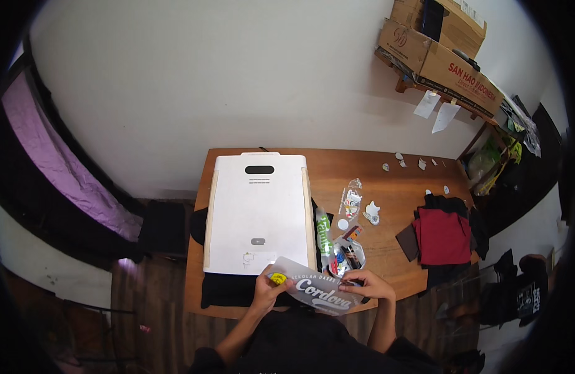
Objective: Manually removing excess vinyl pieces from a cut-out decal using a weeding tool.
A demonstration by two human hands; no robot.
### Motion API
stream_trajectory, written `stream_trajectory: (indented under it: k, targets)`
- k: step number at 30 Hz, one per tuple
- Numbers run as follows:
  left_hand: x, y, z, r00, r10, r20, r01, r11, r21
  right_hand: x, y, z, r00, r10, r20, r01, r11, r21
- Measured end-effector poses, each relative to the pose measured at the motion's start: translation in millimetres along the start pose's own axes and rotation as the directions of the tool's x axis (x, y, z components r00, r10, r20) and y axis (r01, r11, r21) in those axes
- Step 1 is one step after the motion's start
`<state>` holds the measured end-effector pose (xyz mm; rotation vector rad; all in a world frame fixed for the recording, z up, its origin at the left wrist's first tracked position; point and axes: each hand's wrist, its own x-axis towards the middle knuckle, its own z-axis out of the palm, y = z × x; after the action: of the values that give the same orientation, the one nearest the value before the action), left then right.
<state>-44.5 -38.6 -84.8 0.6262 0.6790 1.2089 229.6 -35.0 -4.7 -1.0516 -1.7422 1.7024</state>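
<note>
A translucent grey film sheet point(313, 293) with white lettering and a round yellow emblem is stretched between my hands, close to my body at the table's front edge. My left hand point(265, 293) pinches its left end beside the emblem. At the other end, my right hand point(373, 285) grips the upper right edge between thumb and fingers. Just beyond the sheet lies a large white flat machine point(259, 209) with a dark oval slot, and black cloth point(228, 292) sticks out beneath its near edge.
A tray point(361, 254) of small tools and a clear-and-green plastic wrapper point(323, 234) sit right of the machine. Cut film scraps point(371, 213) are scattered on the wooden table point(387, 181). Folded red cloth point(445, 237) lies at the right. Cardboard boxes point(459, 78) stand on a wall shelf.
</note>
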Motion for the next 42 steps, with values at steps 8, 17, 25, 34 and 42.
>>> stream_trajectory:
  k: [8,17,25,34,42]
  targets:
    - [5.5,53.4,-21.2,0.981,-0.108,0.16,0.068,0.969,0.238,-5.5,-16.2,30.8,0.934,0.121,-0.336,-0.104,0.992,0.068]
    - [7.8,92.6,-22.5,0.994,-0.013,0.113,-0.024,0.946,0.322,12.6,-36.0,62.1,0.864,0.077,-0.497,-0.066,0.997,0.039]
    - [15.9,75.4,-11.0,0.967,0.251,0.052,-0.256,0.945,0.202,45.1,-13.9,97.5,0.757,0.039,-0.652,0.02,0.996,0.083]
    - [32.7,101.1,-17.3,0.973,0.04,0.226,-0.157,0.834,0.529,49.4,-12.5,95.2,0.655,-0.092,-0.75,0.171,0.985,0.028]
    - [34.6,111.1,-20.3,0.898,-0.075,0.433,-0.351,0.472,0.809,102.9,-50.6,89.7,0.803,-0.307,-0.511,0.112,0.92,-0.375]
